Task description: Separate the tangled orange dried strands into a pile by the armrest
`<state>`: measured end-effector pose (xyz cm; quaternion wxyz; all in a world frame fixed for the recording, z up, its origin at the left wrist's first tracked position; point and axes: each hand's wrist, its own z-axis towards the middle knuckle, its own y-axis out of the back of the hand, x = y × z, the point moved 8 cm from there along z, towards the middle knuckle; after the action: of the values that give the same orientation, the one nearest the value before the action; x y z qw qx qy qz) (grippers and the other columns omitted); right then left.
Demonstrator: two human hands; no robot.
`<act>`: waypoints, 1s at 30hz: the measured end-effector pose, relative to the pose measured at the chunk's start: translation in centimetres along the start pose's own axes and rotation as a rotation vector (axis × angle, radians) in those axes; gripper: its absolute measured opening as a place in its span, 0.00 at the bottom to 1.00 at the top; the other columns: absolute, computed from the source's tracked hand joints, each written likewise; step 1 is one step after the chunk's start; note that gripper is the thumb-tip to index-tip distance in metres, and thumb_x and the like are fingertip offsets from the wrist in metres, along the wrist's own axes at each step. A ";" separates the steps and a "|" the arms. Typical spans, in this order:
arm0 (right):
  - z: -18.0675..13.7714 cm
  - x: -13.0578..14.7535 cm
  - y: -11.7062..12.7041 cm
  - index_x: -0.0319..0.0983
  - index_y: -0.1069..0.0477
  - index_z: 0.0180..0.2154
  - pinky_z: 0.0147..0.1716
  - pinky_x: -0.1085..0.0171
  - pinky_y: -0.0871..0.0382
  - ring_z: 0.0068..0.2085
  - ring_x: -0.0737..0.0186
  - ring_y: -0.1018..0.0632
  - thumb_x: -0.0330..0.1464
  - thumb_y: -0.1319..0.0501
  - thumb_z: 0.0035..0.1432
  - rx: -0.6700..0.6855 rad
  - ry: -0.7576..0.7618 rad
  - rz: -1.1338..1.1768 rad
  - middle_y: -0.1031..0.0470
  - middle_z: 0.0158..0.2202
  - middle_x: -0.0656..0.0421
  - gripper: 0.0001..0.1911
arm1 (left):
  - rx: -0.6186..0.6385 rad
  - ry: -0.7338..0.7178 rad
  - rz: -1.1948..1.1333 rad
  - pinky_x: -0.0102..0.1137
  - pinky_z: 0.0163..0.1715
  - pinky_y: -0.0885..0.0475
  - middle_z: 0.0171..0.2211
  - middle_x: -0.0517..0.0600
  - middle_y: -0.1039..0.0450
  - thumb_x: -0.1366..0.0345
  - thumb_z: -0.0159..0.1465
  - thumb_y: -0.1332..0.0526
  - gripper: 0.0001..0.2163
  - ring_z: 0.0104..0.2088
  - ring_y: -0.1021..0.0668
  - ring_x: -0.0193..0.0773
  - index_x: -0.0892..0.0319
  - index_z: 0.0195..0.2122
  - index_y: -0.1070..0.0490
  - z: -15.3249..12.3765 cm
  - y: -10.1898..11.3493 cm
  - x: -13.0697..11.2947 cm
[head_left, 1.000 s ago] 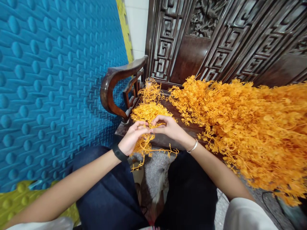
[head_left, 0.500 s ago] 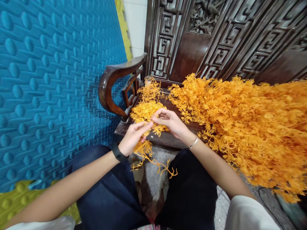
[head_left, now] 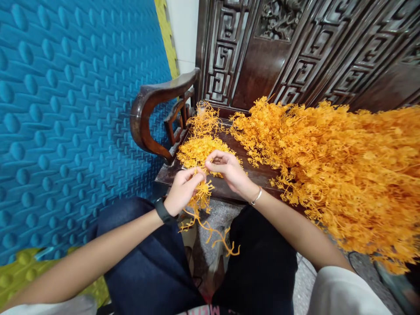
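My left hand (head_left: 182, 190) pinches a tangled orange plastic sprig (head_left: 201, 209) that dangles down between my knees. Just above it, my right hand (head_left: 226, 168) has its fingers curled onto the top of the same sprig. Both hands hover over the front edge of a dark carved wooden bench (head_left: 226, 186). A small heap of orange sprigs (head_left: 197, 148) lies on the seat right behind my hands. A much larger pile of orange sprigs (head_left: 334, 170) covers the seat to the right.
The bench's curved armrest (head_left: 147, 109) rises at the left, and its carved backrest (head_left: 295, 48) stands behind. A blue bumpy foam mat (head_left: 72, 109) lines the wall at left, with a yellow-green mat (head_left: 22, 271) below. My dark-trousered legs (head_left: 154, 262) frame a speckled floor.
The sprig was pulled out of the small heap and now hangs lower from my left hand. My right hand moved up slightly, still gripping its top.
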<state>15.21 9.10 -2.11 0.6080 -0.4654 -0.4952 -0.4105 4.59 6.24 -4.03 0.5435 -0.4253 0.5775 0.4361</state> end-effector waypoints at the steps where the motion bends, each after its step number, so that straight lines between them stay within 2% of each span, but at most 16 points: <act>1: 0.1 0.0 0.2 0.37 0.32 0.24 0.31 0.67 0.37 0.27 0.72 0.32 0.29 0.34 0.42 -0.055 0.010 -0.003 0.31 0.24 0.64 0.07 | -0.032 -0.016 -0.001 0.21 0.14 0.48 0.17 0.42 0.43 0.64 0.55 0.44 0.08 0.16 0.41 0.25 0.61 0.21 0.35 0.0 0.2 -0.1; 5: 0.4 -0.6 0.1 0.37 0.33 0.23 0.32 0.67 0.36 0.27 0.71 0.31 0.29 0.35 0.41 -0.219 0.050 0.007 0.31 0.24 0.64 0.07 | -0.153 0.008 -0.094 0.21 0.14 0.50 0.19 0.42 0.43 0.64 0.52 0.44 0.07 0.17 0.42 0.24 0.62 0.21 0.35 0.7 0.9 0.5; 10: 1.6 -0.8 0.1 0.37 0.34 0.22 0.32 0.66 0.35 0.27 0.71 0.31 0.28 0.36 0.41 -0.325 0.131 -0.016 0.31 0.23 0.63 0.06 | -0.224 0.076 -0.259 0.21 0.13 0.50 0.18 0.40 0.45 0.62 0.50 0.42 0.07 0.15 0.44 0.24 0.61 0.22 0.35 1.4 0.9 1.4; 12: 2.7 0.2 2.6 0.38 0.35 0.21 0.31 0.67 0.35 0.26 0.71 0.32 0.26 0.39 0.42 -0.439 0.187 -0.036 0.32 0.23 0.63 0.05 | -0.162 0.040 -0.232 0.22 0.14 0.50 0.17 0.40 0.45 0.63 0.51 0.42 0.07 0.16 0.44 0.24 0.61 0.21 0.36 0.6 0.2 1.1; 13: 3.1 1.0 4.8 0.37 0.36 0.21 0.30 0.67 0.35 0.25 0.72 0.32 0.25 0.41 0.43 -0.536 0.231 -0.039 0.32 0.22 0.63 0.05 | -0.103 0.014 -0.191 0.22 0.15 0.49 0.16 0.41 0.44 0.63 0.51 0.43 0.08 0.16 0.43 0.24 0.61 0.20 0.36 -0.1 -0.3 0.9; 15: 3.7 1.8 10.0 0.38 0.40 0.19 0.28 0.68 0.36 0.22 0.73 0.35 0.24 0.43 0.45 -0.748 0.219 -0.004 0.36 0.20 0.65 0.08 | 0.133 -0.028 -0.064 0.22 0.17 0.47 0.17 0.42 0.43 0.64 0.54 0.42 0.09 0.18 0.41 0.25 0.63 0.20 0.34 -1.7 -2.4 0.6; 17: 4.3 2.8 14.3 0.37 0.38 0.22 0.29 0.68 0.35 0.23 0.74 0.33 0.26 0.42 0.46 -0.811 0.284 -0.028 0.36 0.22 0.65 0.06 | 0.236 0.037 -0.053 0.22 0.18 0.45 0.19 0.43 0.41 0.60 0.58 0.43 0.11 0.18 0.40 0.25 0.62 0.23 0.32 -2.9 -3.2 1.2; 19: 5.1 2.1 16.8 0.38 0.38 0.26 0.28 0.68 0.35 0.24 0.72 0.32 0.28 0.39 0.44 -0.772 0.212 -0.081 0.34 0.22 0.65 0.07 | 0.224 0.088 -0.086 0.22 0.18 0.43 0.20 0.43 0.40 0.58 0.58 0.42 0.11 0.19 0.39 0.25 0.62 0.26 0.31 -3.0 -3.0 1.5; 21: 5.7 0.8 17.2 0.38 0.37 0.27 0.29 0.67 0.34 0.25 0.70 0.31 0.31 0.35 0.41 -0.662 0.134 -0.193 0.32 0.23 0.64 0.11 | 0.179 0.143 -0.140 0.22 0.18 0.42 0.22 0.44 0.39 0.57 0.57 0.40 0.12 0.21 0.38 0.26 0.62 0.27 0.30 -2.4 -2.4 1.8; 26: 6.9 -1.1 13.6 0.37 0.31 0.25 0.33 0.65 0.34 0.29 0.67 0.29 0.38 0.32 0.36 -0.324 0.136 -0.469 0.28 0.26 0.60 0.15 | 0.169 0.246 -0.243 0.21 0.18 0.43 0.26 0.45 0.35 0.56 0.56 0.39 0.12 0.22 0.36 0.26 0.61 0.27 0.29 -1.2 -2.5 2.3; 30: 7.3 -1.2 12.8 0.36 0.28 0.25 0.34 0.63 0.34 0.29 0.66 0.28 0.38 0.33 0.40 -0.255 0.137 -0.647 0.26 0.28 0.58 0.13 | 0.223 0.257 -0.242 0.22 0.19 0.42 0.23 0.44 0.37 0.58 0.56 0.39 0.11 0.19 0.36 0.25 0.62 0.26 0.29 -1.4 -3.2 2.1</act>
<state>25.71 19.21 -4.80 0.4153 -0.3278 -0.5199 -0.6706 7.18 4.00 -6.19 0.5577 -0.4808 0.6314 0.2433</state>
